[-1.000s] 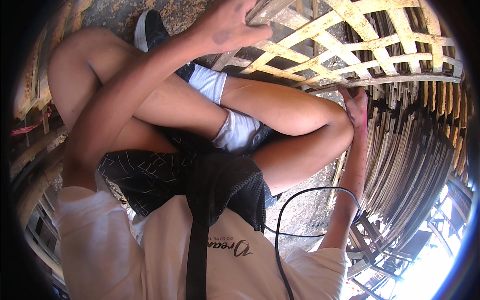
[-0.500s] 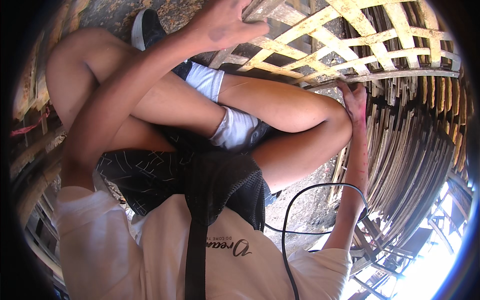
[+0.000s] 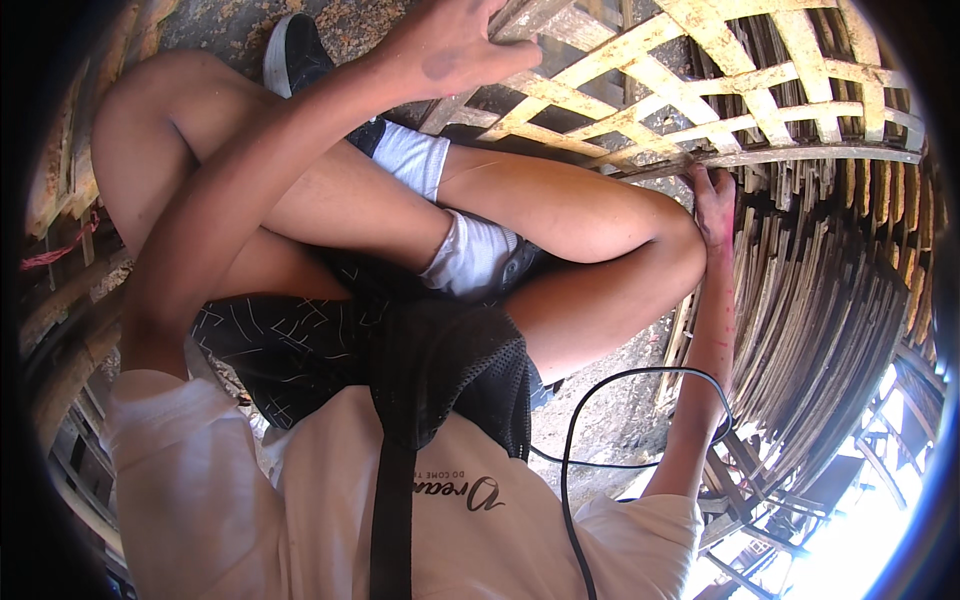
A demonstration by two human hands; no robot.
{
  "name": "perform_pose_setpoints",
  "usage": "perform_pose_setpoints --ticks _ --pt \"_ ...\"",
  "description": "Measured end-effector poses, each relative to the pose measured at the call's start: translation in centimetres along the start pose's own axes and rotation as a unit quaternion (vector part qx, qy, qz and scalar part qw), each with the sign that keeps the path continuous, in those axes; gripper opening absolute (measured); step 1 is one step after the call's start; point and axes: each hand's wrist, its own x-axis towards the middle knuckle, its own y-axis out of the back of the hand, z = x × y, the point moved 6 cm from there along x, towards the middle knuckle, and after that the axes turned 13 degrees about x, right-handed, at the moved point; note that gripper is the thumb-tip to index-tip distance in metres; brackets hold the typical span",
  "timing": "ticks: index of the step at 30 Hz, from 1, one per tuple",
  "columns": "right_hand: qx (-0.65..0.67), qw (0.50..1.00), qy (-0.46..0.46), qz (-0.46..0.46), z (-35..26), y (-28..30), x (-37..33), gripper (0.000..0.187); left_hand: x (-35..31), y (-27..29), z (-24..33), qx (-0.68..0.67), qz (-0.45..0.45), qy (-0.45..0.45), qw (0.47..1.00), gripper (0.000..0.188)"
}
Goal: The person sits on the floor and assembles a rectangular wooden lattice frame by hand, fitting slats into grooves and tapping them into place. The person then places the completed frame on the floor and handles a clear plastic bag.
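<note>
Two hands are resting at a woven lattice panel (image 3: pixel 745 82), both grips partly out of sight.
The left hand (image 3: pixel 458 48) is being cut off by the upper edge, its thumb lying against the panel's wooden end piece (image 3: pixel 528 20); whether the fingers are closing around it, I cannot tell. The right hand (image 3: pixel 713 208), well apart from the left, is reaching up beside the knee (image 3: pixel 685 245) to the panel's lower rim (image 3: pixel 800 154), its fingertips hard to make out there, so its grip is staying uncertain too. The panel is spreading between and above the hands, running out past the top edge, and stacked strips (image 3: pixel 800 320) are darkening behind it.
</note>
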Motion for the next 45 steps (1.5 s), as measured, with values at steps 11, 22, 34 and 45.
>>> perform_pose_setpoints --ticks 11,22,34,45 --pt "-0.063 0.996 0.051 0.042 -2.6 -0.2 -0.9 0.044 -0.3 0.0 0.6 0.035 0.004 0.019 0.999 0.019" --pt "-0.186 0.982 -0.029 -0.006 -4.3 -1.6 -1.8 0.043 0.1 -0.7 -0.4 -0.054 0.013 -0.023 0.998 0.020" --pt "-0.208 0.975 -0.081 -0.005 -4.7 -1.5 -1.5 0.047 0.1 -0.7 -0.1 -0.010 0.007 0.004 1.000 0.012" --pt "-0.133 0.991 0.012 -0.013 -1.3 -0.6 -0.3 0.040 0.0 -0.4 0.0 0.010 0.020 -0.009 1.000 0.013"
